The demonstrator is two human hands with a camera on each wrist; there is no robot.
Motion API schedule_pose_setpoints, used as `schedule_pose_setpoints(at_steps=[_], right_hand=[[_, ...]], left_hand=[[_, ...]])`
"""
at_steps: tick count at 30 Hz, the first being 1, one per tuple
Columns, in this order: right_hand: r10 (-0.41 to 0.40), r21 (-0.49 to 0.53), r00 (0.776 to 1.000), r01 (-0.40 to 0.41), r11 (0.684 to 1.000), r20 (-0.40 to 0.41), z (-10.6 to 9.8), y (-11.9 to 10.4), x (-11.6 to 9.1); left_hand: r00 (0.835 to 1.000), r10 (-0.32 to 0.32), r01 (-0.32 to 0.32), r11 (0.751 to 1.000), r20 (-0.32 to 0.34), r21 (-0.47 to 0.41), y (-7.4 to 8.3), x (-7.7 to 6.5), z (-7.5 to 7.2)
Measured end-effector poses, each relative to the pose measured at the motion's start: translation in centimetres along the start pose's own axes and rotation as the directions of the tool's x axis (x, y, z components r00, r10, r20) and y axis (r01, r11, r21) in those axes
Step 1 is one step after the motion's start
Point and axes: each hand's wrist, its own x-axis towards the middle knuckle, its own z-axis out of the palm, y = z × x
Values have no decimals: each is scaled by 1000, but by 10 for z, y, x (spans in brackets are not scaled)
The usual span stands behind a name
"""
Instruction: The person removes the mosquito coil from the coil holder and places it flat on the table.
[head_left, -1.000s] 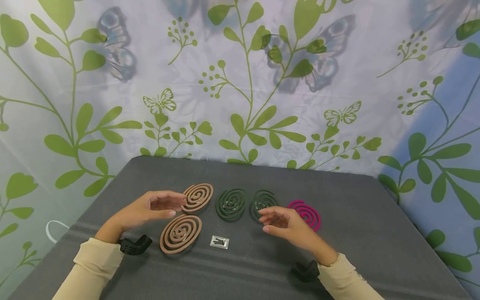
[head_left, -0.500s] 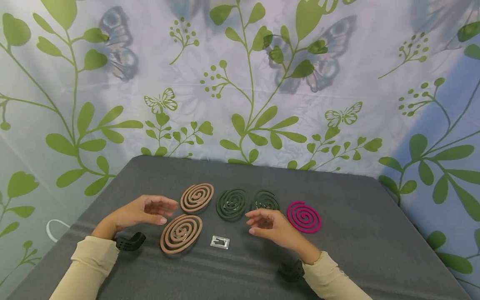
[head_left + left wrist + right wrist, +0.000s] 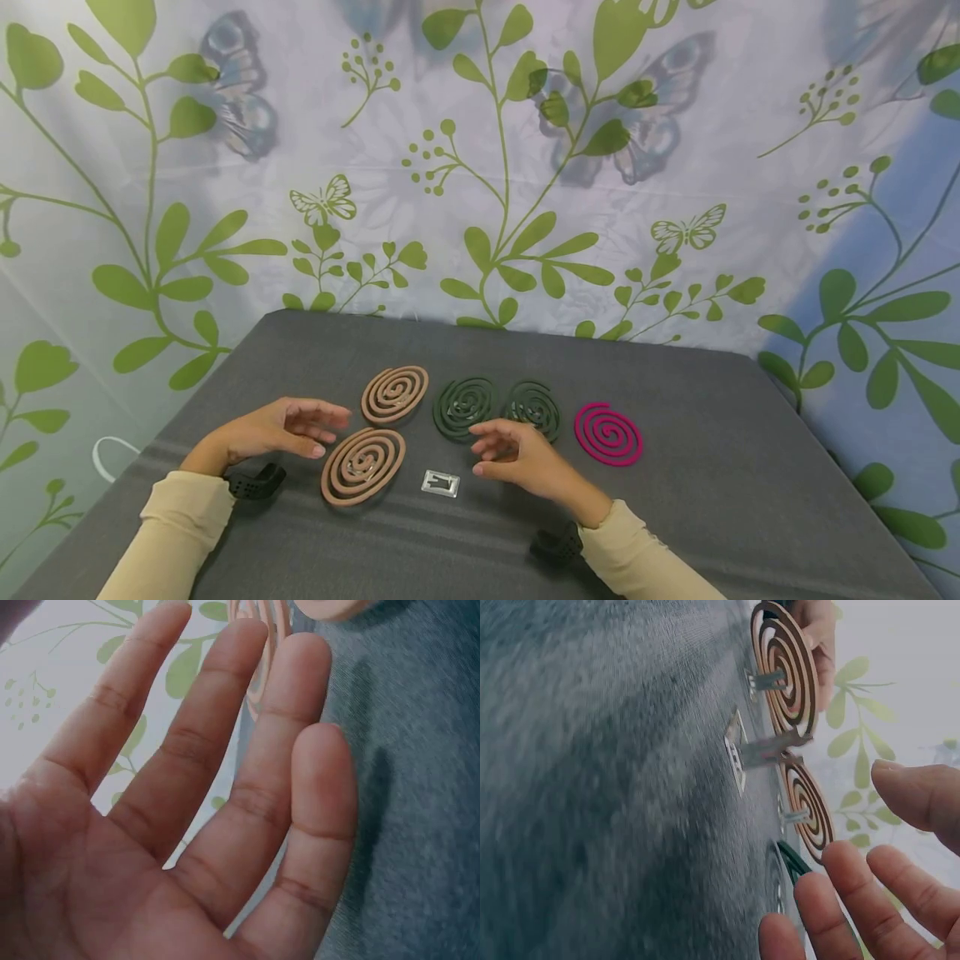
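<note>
My left hand [image 3: 273, 429] hovers over the table with relaxed fingers [image 3: 259, 761], holding nothing, just left of two brown mosquito coils. The near brown coil [image 3: 363, 467] and the far brown coil [image 3: 393, 393] are each raised on a metal stand in the right wrist view. My right hand [image 3: 528, 462] is held in the air, fingers loosely bent and nothing in them. It stands in front of two dark green mosquito coils, overlapping the right green coil [image 3: 536, 404] slightly; the left green coil [image 3: 463, 408] is beside it. Between the hands lies a bare metal coil stand [image 3: 440, 483], its tab bent upward.
A pink mosquito coil [image 3: 608, 433] lies flat at the right end of the row. All of it rests on a table with a dark grey cloth [image 3: 697, 475]. Behind the table hangs a curtain [image 3: 480, 183] printed with leaves and butterflies. A white loop [image 3: 105, 458] shows at far left.
My right hand has moved left, uncovering the pink coil and most of the right green coil. My left hand has drawn back left and slightly down, away from the far brown coil.
</note>
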Motion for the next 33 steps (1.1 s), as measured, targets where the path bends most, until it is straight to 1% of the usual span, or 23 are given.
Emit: schedule_pose_setpoints(at_steps=[6,11,16,25,30,31,33], right_hand=[[16,-15,1000,-16,1000,1,11,-2,7],[17,-16,1000,-17,1000,6,18,-5,14],[27,-20,1000,-27,999,4,25,-7,20],[35,-32,999,-34,999,20,35,-12,30],[70,-52,997,-68,996,42,41,-17,36],[77,-50,996,-75,996,46,42,-18,38],[88,-46,995,-86,995,48,46,-19,41]], left_hand=[[1000,-27,27,1000,4,1,-6,-1,-3],[999,-52,51,999,17,2,-7,0,-4],[996,-86,86,996,17,15,-8,0,-3],[992,-128,128,990,4,64,-8,2,-3],[990,-143,143,986,-8,84,-4,3,-1],[990,-144,144,986,-8,87,-5,3,-2],[990,-142,142,986,-6,90,-13,5,-7]])
